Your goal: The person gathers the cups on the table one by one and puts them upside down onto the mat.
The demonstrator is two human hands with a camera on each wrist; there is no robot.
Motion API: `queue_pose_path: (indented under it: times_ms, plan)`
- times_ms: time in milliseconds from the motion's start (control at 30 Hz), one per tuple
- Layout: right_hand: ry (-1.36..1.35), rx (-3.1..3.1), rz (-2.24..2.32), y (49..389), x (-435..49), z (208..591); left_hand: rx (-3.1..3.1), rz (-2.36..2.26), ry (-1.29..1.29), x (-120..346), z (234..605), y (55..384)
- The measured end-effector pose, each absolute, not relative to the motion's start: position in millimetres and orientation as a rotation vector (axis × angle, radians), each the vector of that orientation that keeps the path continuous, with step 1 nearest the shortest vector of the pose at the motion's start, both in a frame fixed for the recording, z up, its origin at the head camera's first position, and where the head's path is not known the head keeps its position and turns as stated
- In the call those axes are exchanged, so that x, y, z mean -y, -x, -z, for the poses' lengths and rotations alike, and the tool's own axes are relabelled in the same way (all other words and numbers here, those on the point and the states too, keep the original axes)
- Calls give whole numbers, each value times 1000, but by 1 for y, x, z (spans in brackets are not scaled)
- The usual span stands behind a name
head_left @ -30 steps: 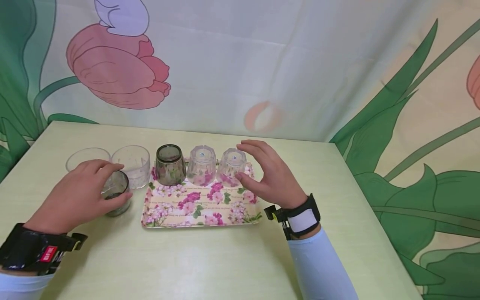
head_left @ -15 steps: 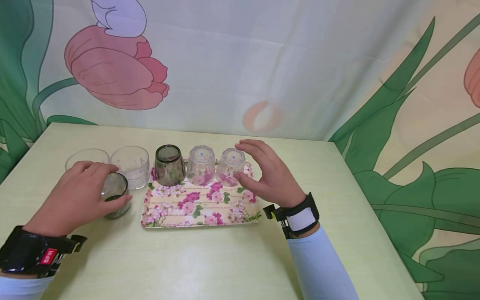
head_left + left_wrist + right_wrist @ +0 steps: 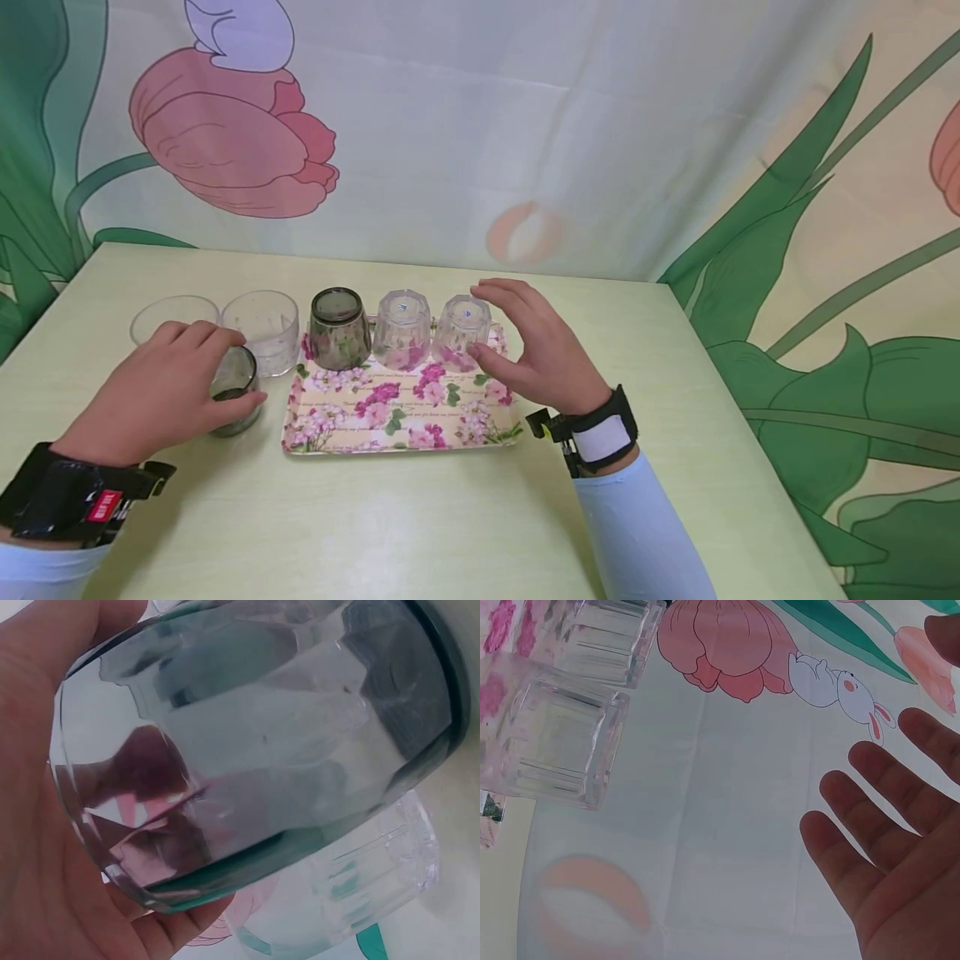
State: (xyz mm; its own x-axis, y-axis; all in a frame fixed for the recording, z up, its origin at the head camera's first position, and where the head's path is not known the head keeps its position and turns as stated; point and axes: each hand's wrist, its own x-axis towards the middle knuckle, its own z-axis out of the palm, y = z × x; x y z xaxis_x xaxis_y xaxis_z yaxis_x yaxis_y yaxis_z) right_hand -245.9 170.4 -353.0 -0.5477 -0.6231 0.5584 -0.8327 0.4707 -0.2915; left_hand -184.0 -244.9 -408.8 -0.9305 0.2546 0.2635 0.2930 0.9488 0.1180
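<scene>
My left hand [image 3: 153, 392] holds a smoky grey drinking glass [image 3: 237, 379] from above, left of the tray. Its thumb is on the near side and its fingers curve round the far side. In the left wrist view the faceted glass [image 3: 262, 750] has its rim by the palm and its thick base towards the table. On the flowered tray [image 3: 420, 421], a grey glass [image 3: 340, 333] and two clear glasses [image 3: 402, 333] stand upside down in a row. Beside the rightmost clear glass [image 3: 461, 337], my right hand [image 3: 536, 354] hovers with relaxed, spread fingers, holding nothing.
Two clear glasses stand mouth up behind my left hand, one partly hidden [image 3: 176, 305] and one beside the tray [image 3: 272, 337]. The pale table [image 3: 375, 525] meets a printed cloth backdrop [image 3: 450, 125] at its far edge.
Almost nothing differs. The left hand shifts very slightly on the grey glass; the right hand and the glasses on the tray stay where they were.
</scene>
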Motion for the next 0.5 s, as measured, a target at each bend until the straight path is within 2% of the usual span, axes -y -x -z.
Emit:
queue_pose_path:
  times_ms: [500]
  plan:
    - [-1226,2370,-753,247,-168,357,2938,208,405,243,409,185]
